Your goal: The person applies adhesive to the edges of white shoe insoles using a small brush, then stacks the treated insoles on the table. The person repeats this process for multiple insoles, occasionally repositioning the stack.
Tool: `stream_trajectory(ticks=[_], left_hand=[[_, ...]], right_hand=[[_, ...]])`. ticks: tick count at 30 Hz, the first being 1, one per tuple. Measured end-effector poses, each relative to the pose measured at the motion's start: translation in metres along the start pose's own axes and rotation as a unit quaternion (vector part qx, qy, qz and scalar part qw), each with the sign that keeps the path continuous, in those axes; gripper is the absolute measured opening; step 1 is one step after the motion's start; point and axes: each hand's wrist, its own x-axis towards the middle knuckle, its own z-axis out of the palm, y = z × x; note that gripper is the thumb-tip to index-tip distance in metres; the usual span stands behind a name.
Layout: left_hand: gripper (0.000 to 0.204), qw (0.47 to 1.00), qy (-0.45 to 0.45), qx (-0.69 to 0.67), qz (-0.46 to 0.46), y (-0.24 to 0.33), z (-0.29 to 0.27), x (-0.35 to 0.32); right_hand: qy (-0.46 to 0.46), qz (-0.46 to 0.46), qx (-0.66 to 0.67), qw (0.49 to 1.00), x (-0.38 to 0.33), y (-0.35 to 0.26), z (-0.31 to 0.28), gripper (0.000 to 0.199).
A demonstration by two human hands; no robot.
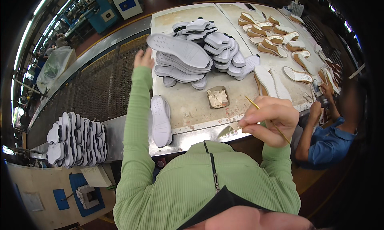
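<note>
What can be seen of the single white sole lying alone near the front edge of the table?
The single white sole lies flat on the worn pale table, apart from the big pile, its long axis running front to back. It looks like moulded rubber or foam, white-grey, with a faint row of small dots near its far end. One end reaches the table's metal front rim. Neither of the hands touches it; the green sleeve passes just to its left.

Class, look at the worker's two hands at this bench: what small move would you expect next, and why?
Probably the left hand closes on the top grey sole of the pile and draws it nearer. It is stretched out beside that sole, fingers open, while the right hand holds a thin stick near the table's edge.
</note>
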Motion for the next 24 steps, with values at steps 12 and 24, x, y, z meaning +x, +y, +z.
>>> stream_trajectory(ticks=[12, 24], left_hand=[[0.082, 0.926, 0.022, 0.367, -0.087, -0.155, -0.103, -0.097], [0.09, 0.855, 0.07, 0.504, -0.099, -0.17, -0.121, -0.117]], right_hand=[[0.015, 0.043, 0.005, 0.999, -0.002, 0.022, 0.008, 0.019], [-0.006, 0.059, 0.014, 0.998, 0.002, 0.037, 0.014, 0.018]])
